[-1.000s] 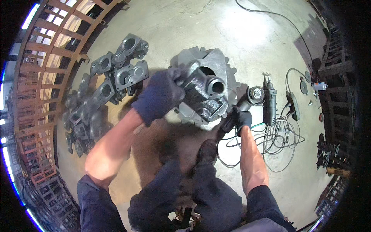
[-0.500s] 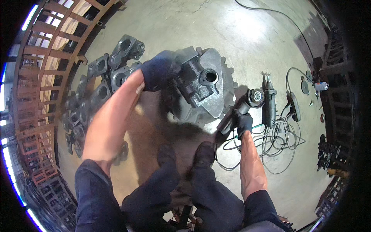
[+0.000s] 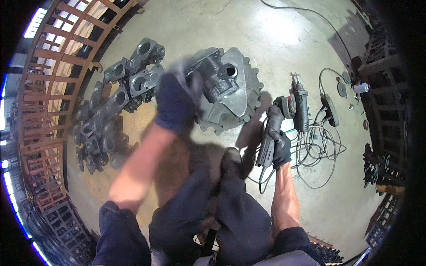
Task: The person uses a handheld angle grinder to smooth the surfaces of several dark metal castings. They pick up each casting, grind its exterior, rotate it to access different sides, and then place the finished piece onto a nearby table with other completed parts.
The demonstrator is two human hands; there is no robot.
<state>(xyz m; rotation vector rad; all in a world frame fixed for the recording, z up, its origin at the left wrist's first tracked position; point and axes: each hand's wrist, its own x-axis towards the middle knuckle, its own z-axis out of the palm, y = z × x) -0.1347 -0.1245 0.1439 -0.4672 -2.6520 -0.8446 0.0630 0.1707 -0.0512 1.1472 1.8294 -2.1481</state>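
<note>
My right hand point(image 3: 282, 150), in a dark glove, is wrapped round the body of an angle grinder point(image 3: 266, 148). The grinder's head points away from me, with its disc point(image 3: 291, 107) facing right. My left hand point(image 3: 176, 99), also gloved, is at the left side of a dark grey metal casting point(image 3: 234, 95); motion smears its fingers, so their grip is hidden. That casting has a round bore on top and a flat plate-like face. It rests on a larger round metal part point(image 3: 254, 91) with lugs round its rim.
Several similar castings point(image 3: 144, 82) lie grouped on the floor to the left, beside a rusty metal rack point(image 3: 44, 97). At right are a second power tool point(image 3: 300, 106), coiled cables point(image 3: 317, 148), a power strip point(image 3: 329, 108), loose discs point(image 3: 341, 89) and a spray can point(image 3: 361, 88).
My right hand has turned the grinder so its disc faces right rather than up. My left hand has come nearer to me along the casting's left side. The whole view has shifted slightly.
</note>
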